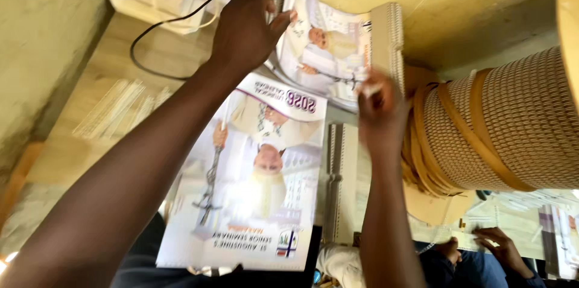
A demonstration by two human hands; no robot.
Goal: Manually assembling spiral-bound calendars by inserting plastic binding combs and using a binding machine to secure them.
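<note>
**Both hands up at the calendar stack**

The left hand [244,28] reaches forward with fingers spread and rests flat on the upper calendar [329,47], near its left edge; it grips nothing that can be seen. The right hand [381,113] is bunched into a loose fist just below that calendar's lower right corner, pinching a small white piece [370,89] between fingertips; what that piece is cannot be told through the blur.

To the right of the right hand sits a big spool of binding wire [512,125], wound in pale loops with tan bands across it. Under and between the two forearms lies a second printed calendar [253,185], glossy, showing a robed figure with a staff, turned upside down to the view. Just left of the right wrist runs a strip of white wire binding [341,179]. Left of the left forearm, a fan of thin clear strips [120,107] lies on the wooden tabletop [78,155]. A black cable [163,34] loops beyond the left hand. Below the spool, another person's hands [482,246] rest on papers.
</note>
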